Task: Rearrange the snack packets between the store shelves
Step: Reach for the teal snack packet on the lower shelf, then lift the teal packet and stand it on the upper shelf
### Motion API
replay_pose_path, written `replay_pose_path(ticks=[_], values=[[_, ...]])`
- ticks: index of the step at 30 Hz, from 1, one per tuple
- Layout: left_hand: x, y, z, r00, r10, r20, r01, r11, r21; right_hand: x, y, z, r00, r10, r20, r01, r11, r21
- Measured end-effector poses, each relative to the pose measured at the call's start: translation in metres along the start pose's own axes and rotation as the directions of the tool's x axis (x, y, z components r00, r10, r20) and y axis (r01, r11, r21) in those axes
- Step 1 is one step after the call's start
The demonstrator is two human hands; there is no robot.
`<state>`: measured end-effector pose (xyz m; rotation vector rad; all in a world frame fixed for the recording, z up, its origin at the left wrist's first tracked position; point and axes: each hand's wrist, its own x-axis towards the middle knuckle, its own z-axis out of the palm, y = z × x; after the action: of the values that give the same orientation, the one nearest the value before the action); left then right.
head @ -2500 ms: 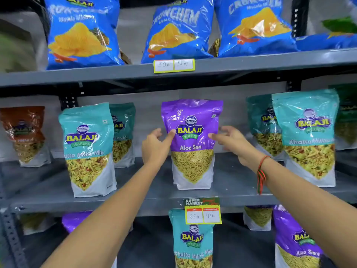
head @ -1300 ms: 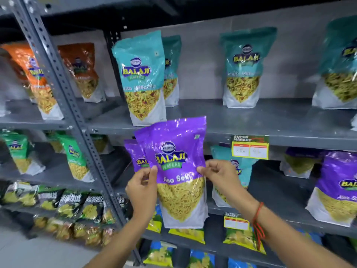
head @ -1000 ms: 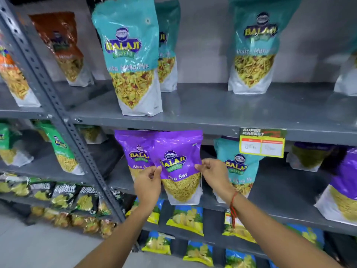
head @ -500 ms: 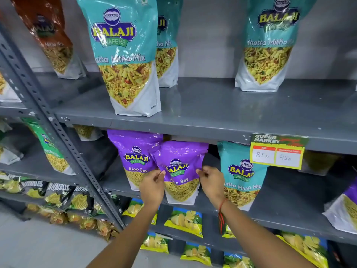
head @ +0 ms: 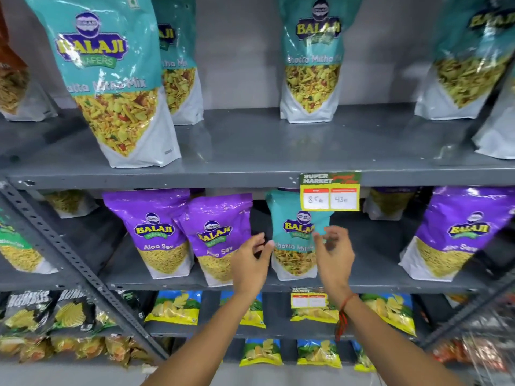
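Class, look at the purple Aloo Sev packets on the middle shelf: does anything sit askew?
Yes. The second Aloo Sev packet tilts and overlaps the upright first Aloo Sev packet beside it.

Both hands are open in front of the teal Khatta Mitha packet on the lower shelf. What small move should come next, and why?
Probably close both hands on the teal packet. The left hand and right hand sit open at either side of it, holding nothing. It stands between purple Aloo Sev packets, while its own kind fills the upper shelf, where a gap is free.
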<state>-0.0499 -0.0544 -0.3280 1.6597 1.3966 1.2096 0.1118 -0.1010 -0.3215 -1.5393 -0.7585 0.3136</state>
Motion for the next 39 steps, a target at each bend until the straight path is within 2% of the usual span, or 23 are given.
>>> replay_pose_path(ticks=[2, 4, 6, 7, 14, 19, 24, 27, 30, 35, 39], values=[[0.003, -0.002, 0.017, 0.998, -0.032, 0.061, 0.029, 0.998, 0.049, 0.021, 0.017, -0.01, 0.992, 0.121, 0.039, -0.119, 0.992, -0.05], [0.007, -0.005, 0.029, 0.994, -0.05, 0.1, 0.042, 0.996, 0.081, 0.038, 0.032, -0.015, 0.958, 0.209, 0.196, -0.191, 0.976, -0.11], [0.012, -0.008, 0.037, 0.996, -0.043, 0.084, 0.034, 0.995, 0.098, 0.046, 0.041, -0.017, 0.915, 0.206, 0.346, -0.173, 0.977, -0.126], [0.015, -0.01, 0.039, 0.998, -0.041, 0.057, 0.034, 0.994, 0.106, 0.049, 0.044, -0.018, 0.909, 0.18, 0.377, -0.142, 0.982, -0.128], [0.016, -0.019, 0.037, 1.0, 0.005, -0.029, 0.0, 0.984, 0.177, 0.049, 0.049, -0.024, 0.959, 0.011, 0.284, 0.059, 0.97, -0.237], [-0.022, -0.021, 0.02, 0.998, 0.057, -0.02, -0.054, 0.99, 0.13, 0.019, 0.042, -0.044, 0.964, -0.014, 0.265, 0.084, 0.964, -0.252], [-0.075, -0.007, -0.01, 0.995, 0.081, -0.064, -0.078, 0.996, 0.05, -0.023, 0.021, -0.075, 0.947, -0.064, 0.314, 0.136, 0.967, -0.215], [-0.097, 0.01, -0.029, 0.986, 0.121, -0.117, -0.125, 0.992, -0.024, -0.043, -0.007, -0.092, 0.934, -0.134, 0.332, 0.199, 0.966, -0.169], [-0.1, 0.041, -0.047, 0.967, 0.164, -0.196, -0.194, 0.971, -0.142, -0.05, -0.047, -0.103, 0.928, -0.239, 0.285, 0.276, 0.957, -0.094], [-0.066, 0.127, -0.076, 0.901, 0.28, -0.331, -0.369, 0.896, -0.248, -0.029, -0.141, -0.111, 0.89, -0.43, 0.152, 0.429, 0.902, 0.041], [-0.014, 0.198, -0.093, 0.857, 0.33, -0.395, -0.464, 0.827, -0.316, 0.012, -0.218, -0.105, 0.868, -0.494, 0.044, 0.481, 0.86, 0.17]])
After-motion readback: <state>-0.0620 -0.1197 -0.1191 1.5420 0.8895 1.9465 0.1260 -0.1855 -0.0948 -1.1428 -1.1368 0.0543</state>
